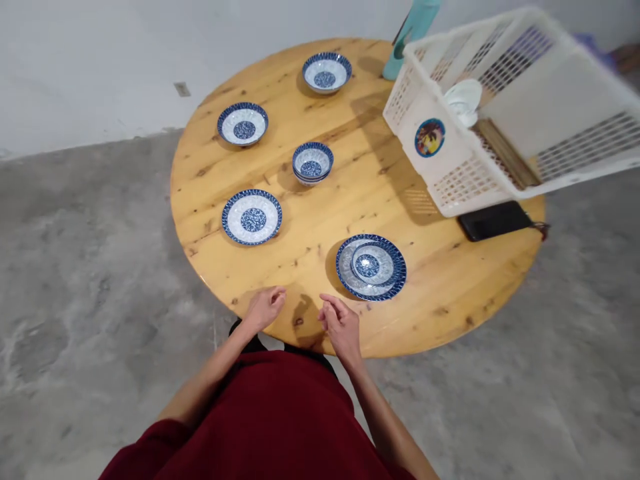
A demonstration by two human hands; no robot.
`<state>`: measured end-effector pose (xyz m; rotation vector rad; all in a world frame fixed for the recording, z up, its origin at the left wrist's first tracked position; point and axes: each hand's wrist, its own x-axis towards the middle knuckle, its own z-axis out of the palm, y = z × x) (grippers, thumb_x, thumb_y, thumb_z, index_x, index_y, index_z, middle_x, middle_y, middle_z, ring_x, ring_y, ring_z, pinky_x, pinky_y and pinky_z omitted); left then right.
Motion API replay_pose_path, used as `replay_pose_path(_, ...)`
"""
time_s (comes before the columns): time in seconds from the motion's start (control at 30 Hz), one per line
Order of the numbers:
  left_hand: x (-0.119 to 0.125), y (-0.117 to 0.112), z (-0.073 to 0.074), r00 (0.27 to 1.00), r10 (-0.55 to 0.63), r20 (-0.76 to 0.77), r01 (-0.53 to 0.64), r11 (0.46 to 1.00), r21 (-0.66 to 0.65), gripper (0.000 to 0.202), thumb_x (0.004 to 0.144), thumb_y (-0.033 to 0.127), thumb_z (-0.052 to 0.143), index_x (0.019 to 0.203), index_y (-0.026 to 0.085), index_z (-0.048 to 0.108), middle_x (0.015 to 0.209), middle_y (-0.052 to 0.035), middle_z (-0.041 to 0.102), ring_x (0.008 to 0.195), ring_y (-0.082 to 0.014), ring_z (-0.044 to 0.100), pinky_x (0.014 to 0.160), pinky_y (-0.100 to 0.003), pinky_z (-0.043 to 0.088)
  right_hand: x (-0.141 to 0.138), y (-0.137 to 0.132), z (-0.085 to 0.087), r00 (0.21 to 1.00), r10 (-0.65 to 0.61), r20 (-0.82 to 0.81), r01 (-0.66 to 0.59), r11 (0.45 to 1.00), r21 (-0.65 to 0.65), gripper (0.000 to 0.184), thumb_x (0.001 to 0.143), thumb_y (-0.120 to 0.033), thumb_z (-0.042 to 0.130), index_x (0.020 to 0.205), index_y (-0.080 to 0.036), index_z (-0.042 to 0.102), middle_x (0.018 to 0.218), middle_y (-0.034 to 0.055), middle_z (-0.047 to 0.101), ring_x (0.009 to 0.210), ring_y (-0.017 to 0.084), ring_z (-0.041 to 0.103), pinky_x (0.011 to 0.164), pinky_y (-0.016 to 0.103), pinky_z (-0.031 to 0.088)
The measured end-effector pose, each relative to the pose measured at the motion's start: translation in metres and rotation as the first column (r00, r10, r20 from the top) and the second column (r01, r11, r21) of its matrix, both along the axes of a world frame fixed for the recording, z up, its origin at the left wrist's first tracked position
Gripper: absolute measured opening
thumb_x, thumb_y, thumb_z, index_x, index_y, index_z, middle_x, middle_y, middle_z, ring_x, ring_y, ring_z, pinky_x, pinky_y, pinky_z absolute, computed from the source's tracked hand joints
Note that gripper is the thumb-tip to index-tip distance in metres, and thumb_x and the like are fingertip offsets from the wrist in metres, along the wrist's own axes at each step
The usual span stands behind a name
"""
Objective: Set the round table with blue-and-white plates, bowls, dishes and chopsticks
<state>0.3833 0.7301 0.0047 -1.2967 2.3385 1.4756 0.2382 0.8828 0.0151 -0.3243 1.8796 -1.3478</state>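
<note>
Blue-rimmed dish [243, 125] first: you have it at the left of the round wooden table [280, 270], by itself with nothing in it. Nearer you lies a flat plate [252, 217], also bare. Your left hand [265, 308] is at the table's near edge, fingers loosely curled, with nothing seen in its grasp. Toward the middle you have a stack of small bowls [312, 163], nested upright; their number is hard to tell. Beyond it, on the far side, sits a second dish [327, 72]. Your right hand [343, 327] is apart from your left, half curled and seemingly empty, just beside the large plate [344, 275] but apparently not touching it. That plate carries a smaller dish [374, 263].

Judging by this layout, your blue-and-white pieces are out on the wood and one pair is put together; the flat plate has nothing on it and the bowls are all in one stack. A turquoise bottle [413, 37] stands by the far corner of the white basket [453, 163], where you have white vessels [464, 100] and brown sticks [507, 153] left inside. Farthest right, a black phone [495, 221] lies in front of the basket.
</note>
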Motion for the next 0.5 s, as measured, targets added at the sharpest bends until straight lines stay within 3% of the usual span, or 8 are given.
replay_pose_path(0.13,0.022,-0.019,-0.001,0.999,-0.011,-0.043,0.012,1.0,0.004,0.044,0.092,0.037,0.043,0.115,0.016,0.074,0.084,-0.0059,0.076,0.076,-0.0198,0.07,0.071,-0.028,0.051,0.015,0.0,-0.009,0.997,-0.065,-0.045,0.068,0.996,0.052,0.053,0.082,-0.056,0.057,0.109,-0.013,0.07,0.062,-0.0002,0.06,0.048,0.014,0.049,0.049,0.029,0.042)
replay_pose_path(0.23,0.049,-0.046,0.001,0.995,-0.05,-0.086,0.05,0.999,-0.005,0.047,0.092,0.039,0.042,0.117,0.016,0.073,0.087,-0.0066,0.077,0.079,-0.0207,0.072,0.073,-0.029,0.053,0.037,-0.017,-0.013,0.986,-0.148,-0.079,0.153,0.986,0.065,0.055,0.078,-0.058,0.057,0.106,-0.012,0.07,0.06,-0.0001,0.061,0.047,0.015,0.049,0.049,0.03,0.042)
replay_pose_path(0.37,0.102,-0.097,0.004,0.989,-0.061,-0.133,0.057,0.998,-0.031,0.048,0.091,0.044,0.041,0.116,0.017,0.073,0.087,-0.0061,0.078,0.079,-0.0211,0.074,0.075,-0.029,0.054,0.09,-0.06,-0.014,0.961,-0.273,-0.051,0.276,0.959,0.058,0.053,0.071,-0.057,0.06,0.099,-0.013,0.07,0.057,-0.0004,0.061,0.044,0.014,0.05,0.048,0.029,0.041)
replay_pose_path(0.5,0.154,-0.157,-0.003,0.986,0.006,-0.167,-0.007,1.0,-0.005,0.05,0.087,0.053,0.044,0.112,0.02,0.073,0.088,-0.0076,0.079,0.08,-0.024,0.076,0.073,-0.032,0.057,0.154,-0.114,-0.014,0.953,-0.303,0.015,0.303,0.953,0.03,0.046,0.067,-0.051,0.056,0.092,-0.016,0.069,0.051,-0.0025,0.06,0.038,0.013,0.046,0.043,0.027,0.035)
